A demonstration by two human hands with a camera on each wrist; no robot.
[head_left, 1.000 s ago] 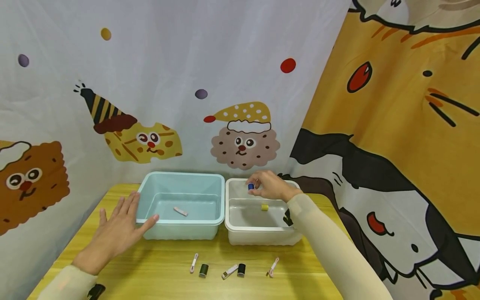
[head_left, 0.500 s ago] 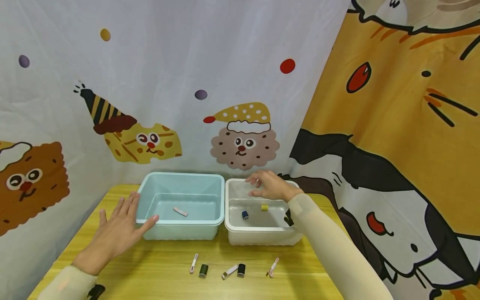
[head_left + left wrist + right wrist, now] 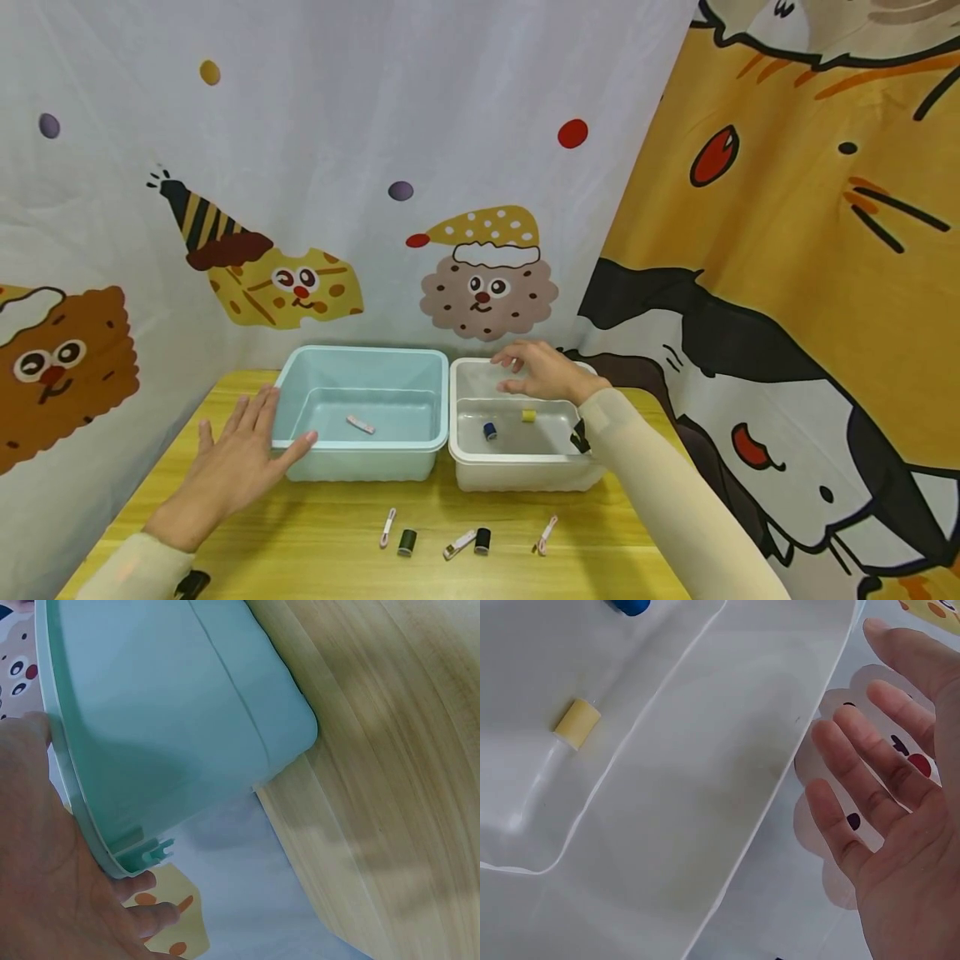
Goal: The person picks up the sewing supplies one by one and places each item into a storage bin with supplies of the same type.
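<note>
My right hand (image 3: pixel 542 372) hovers over the white bin (image 3: pixel 525 482), its fingers relaxed with nothing between them, as the right wrist view (image 3: pixel 900 772) also shows. Below it in the bin lie a blue thread spool (image 3: pixel 490 431) and a yellow thread spool (image 3: pixel 528 415). My left hand (image 3: pixel 238 450) spreads its fingers at the left rim of the light blue bin (image 3: pixel 363 462); in the left wrist view the fingers reach along that bin's rim (image 3: pixel 71 772). A small pale pink folded strip (image 3: pixel 361 423) lies inside the blue bin.
On the wooden table (image 3: pixel 322 550) in front of the bins lie a pale folded cord (image 3: pixel 387 527), a dark green spool (image 3: pixel 407 542), a whitish strip with a metal end (image 3: pixel 459 544), a black spool (image 3: pixel 483 541) and a pinkish cord bundle (image 3: pixel 547 535). A printed curtain (image 3: pixel 315 150) hangs behind.
The blue spool, held in my right fingertips a second ago, has dropped into the white bin. Those fingers have loosened while the hand stays in place. My left hand has not moved.
</note>
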